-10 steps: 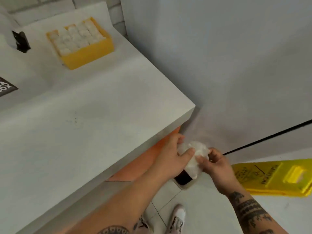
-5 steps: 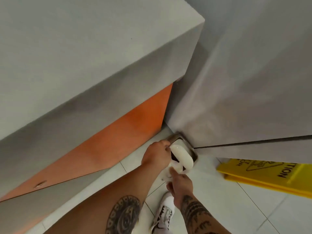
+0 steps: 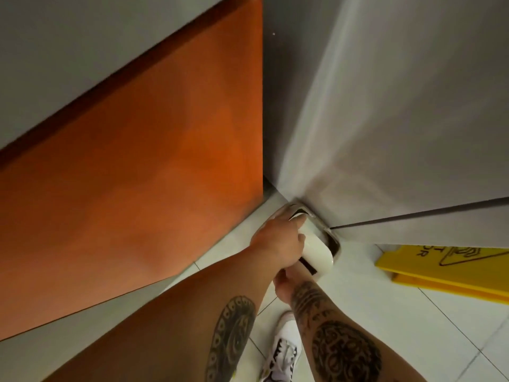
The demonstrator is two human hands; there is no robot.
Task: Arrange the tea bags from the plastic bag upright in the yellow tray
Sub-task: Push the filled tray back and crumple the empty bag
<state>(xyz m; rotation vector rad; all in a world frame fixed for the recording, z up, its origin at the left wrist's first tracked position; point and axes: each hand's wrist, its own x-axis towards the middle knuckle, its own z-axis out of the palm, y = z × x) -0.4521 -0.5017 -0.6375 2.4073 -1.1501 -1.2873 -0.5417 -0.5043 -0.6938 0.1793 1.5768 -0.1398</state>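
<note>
Neither the yellow tray nor the tea bags are in view. I am looking down at a small floor bin [image 3: 333, 245] with a white swing lid [image 3: 316, 252], tucked into the corner. My left hand [image 3: 281, 241] lies on the lid with its fingers curled into the far opening. My right hand [image 3: 282, 285] is at the lid's near edge, mostly hidden under my left wrist. The crumpled plastic bag does not show in either hand, and whether a hand still holds it cannot be told.
An orange cabinet front [image 3: 137, 175] stands on the left and a grey metal wall [image 3: 399, 106] on the right. A yellow wet-floor sign [image 3: 440, 268] lies on the white tiles at right. My white shoe [image 3: 283, 351] is below the bin.
My view dropped from the counter with the yellow tray down to the floor bin. Both hands went down with the crumpled bag to the lid, and the bag has gone out of sight.
</note>
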